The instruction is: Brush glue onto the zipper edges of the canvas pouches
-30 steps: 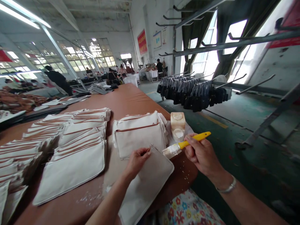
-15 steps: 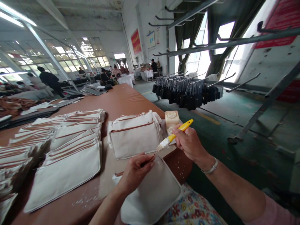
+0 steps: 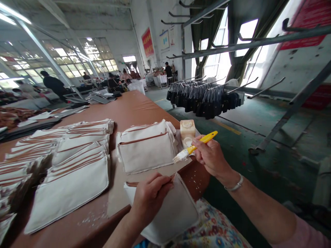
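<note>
My left hand (image 3: 153, 193) pinches the top edge of a white fabric pouch (image 3: 176, 210) with brown trim, which hangs over the table's near edge above my lap. In my right hand (image 3: 210, 155) is a paintbrush (image 3: 198, 146) with a yellow handle, its bristles coated in white paste and pointing left. The bristle tip is apart from the pouch, a little above and right of my left fingers. Just behind the brush stands a cream plastic container (image 3: 187, 128) with a round opening. A pile of white pouches (image 3: 147, 151) with brown zip edges lies behind my left hand.
Overlapping rows of similar white pouches (image 3: 77, 186) cover the left of the brown table (image 3: 137, 103). White paste flecks spot its surface. Beyond the right edge, a metal rack (image 3: 258, 44) with long hooks stands near hanging black bags (image 3: 207, 100). Several people sit or stand farther back.
The brush has lifted off the pouch's edge, its handle shifting slightly right. My left hand and the pouch have dropped a little lower, away from the pile.
</note>
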Tool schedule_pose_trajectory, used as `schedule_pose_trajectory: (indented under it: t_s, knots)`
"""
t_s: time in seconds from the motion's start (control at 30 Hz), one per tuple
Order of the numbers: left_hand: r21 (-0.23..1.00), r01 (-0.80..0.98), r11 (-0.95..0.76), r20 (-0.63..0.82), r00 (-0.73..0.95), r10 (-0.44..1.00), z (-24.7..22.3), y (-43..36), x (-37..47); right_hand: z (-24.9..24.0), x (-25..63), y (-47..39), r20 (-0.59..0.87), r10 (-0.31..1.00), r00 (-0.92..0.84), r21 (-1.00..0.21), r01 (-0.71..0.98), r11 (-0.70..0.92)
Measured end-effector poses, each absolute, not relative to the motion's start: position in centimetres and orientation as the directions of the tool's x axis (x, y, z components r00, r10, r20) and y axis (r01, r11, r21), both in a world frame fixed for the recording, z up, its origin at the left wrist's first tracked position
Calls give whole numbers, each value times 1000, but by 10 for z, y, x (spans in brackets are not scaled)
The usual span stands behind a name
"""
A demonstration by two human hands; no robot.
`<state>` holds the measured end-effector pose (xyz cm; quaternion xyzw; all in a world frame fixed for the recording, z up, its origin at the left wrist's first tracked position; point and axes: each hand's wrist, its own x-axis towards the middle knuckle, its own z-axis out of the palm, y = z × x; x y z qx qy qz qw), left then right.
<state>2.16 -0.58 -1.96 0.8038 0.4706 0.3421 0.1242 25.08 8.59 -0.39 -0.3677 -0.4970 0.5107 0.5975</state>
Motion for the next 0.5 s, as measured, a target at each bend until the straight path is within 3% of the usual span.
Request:
schedule_pose_trajectory:
  t_s: [0.13, 0.3, 0.37, 0.5]
  knots:
    - [239, 734, -636, 619, 389, 682, -18, -7, 25, 2, 243, 67, 269, 949, -166, -952, -197, 236]
    - [79, 791, -607, 611, 442, 656, -12, -11, 21, 22, 256, 41, 248, 892, -377, -968, -62, 243]
    - [42, 807, -588, 598, 452, 662, -11, -13, 18, 29, 265, 38, 254, 894, -370, -963, -15, 267]
    - [-2, 823, -568, 595, 457, 661, -12, -13, 17, 30, 261, 36, 369, 910, -188, -923, 44, 383]
